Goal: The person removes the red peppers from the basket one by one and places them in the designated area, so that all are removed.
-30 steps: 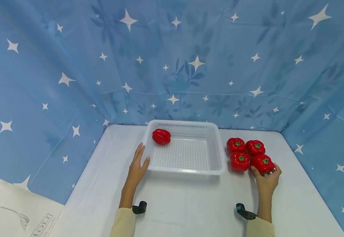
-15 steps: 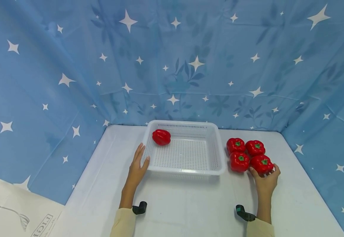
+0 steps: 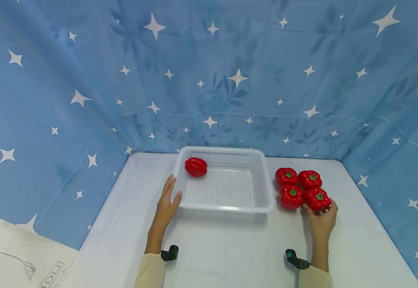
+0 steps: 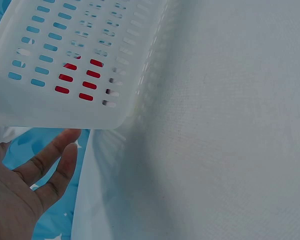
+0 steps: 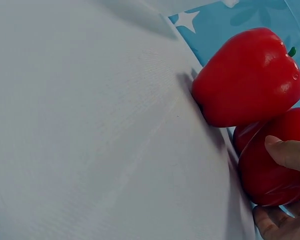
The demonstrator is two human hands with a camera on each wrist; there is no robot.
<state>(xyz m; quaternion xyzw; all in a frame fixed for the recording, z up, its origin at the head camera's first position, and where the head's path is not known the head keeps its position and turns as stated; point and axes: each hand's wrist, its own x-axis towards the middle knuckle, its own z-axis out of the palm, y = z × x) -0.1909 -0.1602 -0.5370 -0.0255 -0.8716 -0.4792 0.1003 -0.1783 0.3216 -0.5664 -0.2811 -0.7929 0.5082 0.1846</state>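
A white perforated plastic basket (image 3: 227, 208) stands at the middle back of the table, with one red bell pepper (image 3: 196, 167) in its far left corner. My left hand (image 3: 165, 206) lies along the basket's left side, fingers extended, thumb near the front left corner. In the left wrist view, the fingers (image 4: 60, 170) are close to the basket wall (image 4: 55, 107); contact is hard to judge. On the right, my right hand (image 3: 322, 220) holds the front right bell pepper (image 3: 316, 199) between thumb and fingers. The right wrist view shows the thumb (image 5: 289, 152) on the held pepper (image 5: 270, 172).
Three more red bell peppers stand close by: one front left (image 3: 290, 197), one back left (image 3: 286, 176) and one back right (image 3: 310, 179). A white cloth covers the table (image 3: 227, 248). Blue star-patterned curtain (image 3: 209, 100) encloses the back and sides.
My right hand and the bell pepper it holds have shifted slightly left, closer to the neighbouring pepper. My left hand and the basket have stayed in place.
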